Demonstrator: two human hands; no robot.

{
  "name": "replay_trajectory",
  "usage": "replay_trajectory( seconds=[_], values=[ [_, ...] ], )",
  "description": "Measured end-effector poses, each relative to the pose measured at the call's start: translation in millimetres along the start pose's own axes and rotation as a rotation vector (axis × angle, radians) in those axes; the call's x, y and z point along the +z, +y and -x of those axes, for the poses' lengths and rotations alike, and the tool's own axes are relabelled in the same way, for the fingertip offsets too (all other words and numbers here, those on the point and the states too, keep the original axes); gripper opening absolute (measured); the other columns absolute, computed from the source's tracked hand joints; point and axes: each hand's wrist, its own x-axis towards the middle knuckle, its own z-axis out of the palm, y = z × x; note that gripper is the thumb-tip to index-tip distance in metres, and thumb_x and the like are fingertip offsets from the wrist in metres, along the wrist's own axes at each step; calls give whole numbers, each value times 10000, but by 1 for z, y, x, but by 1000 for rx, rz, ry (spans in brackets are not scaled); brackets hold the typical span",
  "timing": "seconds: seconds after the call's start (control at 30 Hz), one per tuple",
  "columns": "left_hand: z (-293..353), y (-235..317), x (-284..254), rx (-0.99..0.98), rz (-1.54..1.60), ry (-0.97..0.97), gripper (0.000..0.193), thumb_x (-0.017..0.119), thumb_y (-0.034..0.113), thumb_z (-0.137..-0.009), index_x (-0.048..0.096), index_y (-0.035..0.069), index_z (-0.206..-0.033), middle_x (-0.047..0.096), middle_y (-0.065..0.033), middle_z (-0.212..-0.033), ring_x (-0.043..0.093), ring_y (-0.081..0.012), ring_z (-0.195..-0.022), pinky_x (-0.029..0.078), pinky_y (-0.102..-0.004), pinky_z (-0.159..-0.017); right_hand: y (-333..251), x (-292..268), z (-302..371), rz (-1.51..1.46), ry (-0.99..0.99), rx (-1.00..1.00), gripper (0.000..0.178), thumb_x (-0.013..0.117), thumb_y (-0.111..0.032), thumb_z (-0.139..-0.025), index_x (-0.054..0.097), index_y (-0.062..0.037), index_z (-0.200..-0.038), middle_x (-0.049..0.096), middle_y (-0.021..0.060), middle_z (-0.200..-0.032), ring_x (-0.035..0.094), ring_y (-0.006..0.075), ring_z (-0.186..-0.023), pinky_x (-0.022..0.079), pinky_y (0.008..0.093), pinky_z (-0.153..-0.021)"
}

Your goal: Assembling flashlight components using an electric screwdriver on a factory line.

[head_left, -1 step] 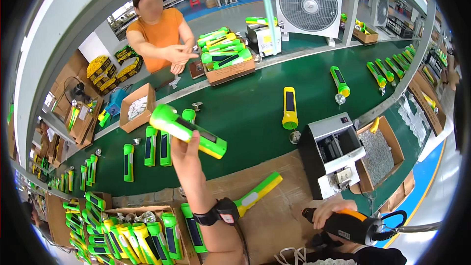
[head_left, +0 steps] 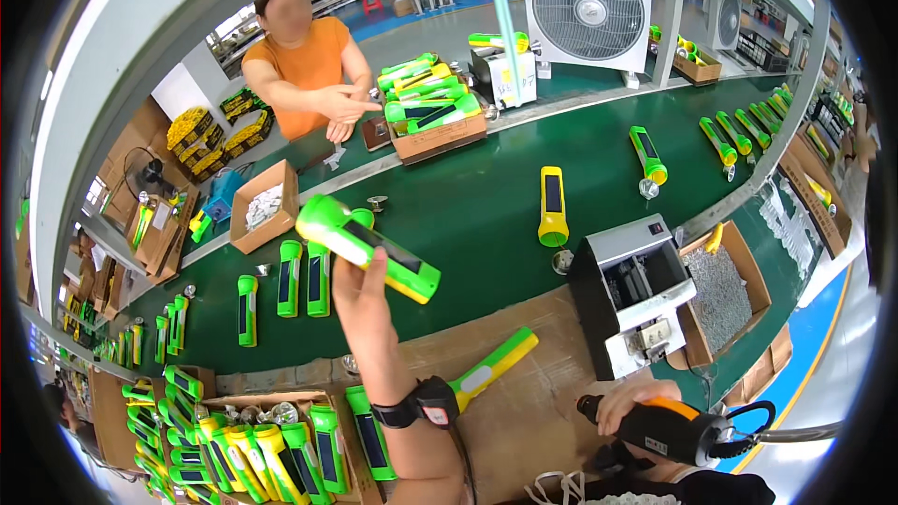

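Observation:
My left hand [head_left: 363, 295] is raised over the green belt, its fingers wrapped round a green and yellow flashlight [head_left: 374, 257] with a dark solar panel on its side. A strap with a small box [head_left: 435, 404] circles that wrist. At the lower right my right hand [head_left: 625, 402] grips a black and orange electric screwdriver [head_left: 669, 425] with a cord at its rear end. On the cardboard sheet between my arms lies another green and yellow flashlight [head_left: 491, 369]. One more flashlight [head_left: 371, 435] rests beside my left forearm, partly hidden by it.
A box packed with flashlights [head_left: 341, 411] stands at the lower left. A silver and black machine [head_left: 629, 295] and a box of small metal parts [head_left: 720, 299] are to the right. Several flashlights sit along the green belt [head_left: 458, 215]. Across it stands a person in orange [head_left: 304, 65].
My left hand and its flashlight have shifted slightly to the right. Flashlights on the left part of the belt have also moved slightly right. My right hand stays put.

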Motion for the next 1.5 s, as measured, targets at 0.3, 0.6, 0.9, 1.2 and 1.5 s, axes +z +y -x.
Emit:
replay_trajectory(
  seconds=[0.3,0.6,0.9,1.2,1.5],
  values=[
    [-6,-81,65,-245,-478,-299,347,561,10,-772,484,-25,-1109,558,-106,-1001,551,-183,-903,443,-324,-787,-13,-20,8,24,-153,-2,789,734,-348,-746,270,-37,-1303,593,252,-945,621,377,-820,493,483,-731],
    [-78,-193,117,-390,-728,-464,338,496,22,-811,482,-44,-1141,584,-184,-983,604,-334,-862,490,-418,-770,-8,-7,30,27,153,-14,506,576,-348,-846,429,32,-1147,600,270,-892,617,390,-755,499,493,-708],
    [-14,-141,208,578,-1259,-548,365,661,285,-745,546,-2,-938,591,-187,-848,603,-341,-772,496,-428,-651,-3,-36,52,35,-39,-6,396,557,-189,-877,402,0,-1189,617,282,-831,643,355,-734,518,442,-679],
    [1,-118,204,245,-1022,-487,493,725,245,-669,501,-1,-1033,557,-199,-969,580,-371,-876,488,-428,-775,-29,21,14,145,543,-25,523,559,-416,-827,442,17,-1096,578,229,-735,584,328,-628,491,418,-598],
    [79,47,125,698,-547,-307,509,767,56,-619,527,8,-1065,542,-126,-929,567,-252,-825,477,-334,-733,-31,18,11,83,474,-84,555,593,-431,-798,443,23,-1080,559,223,-669,573,330,-591,482,408,-549]
  ],
)
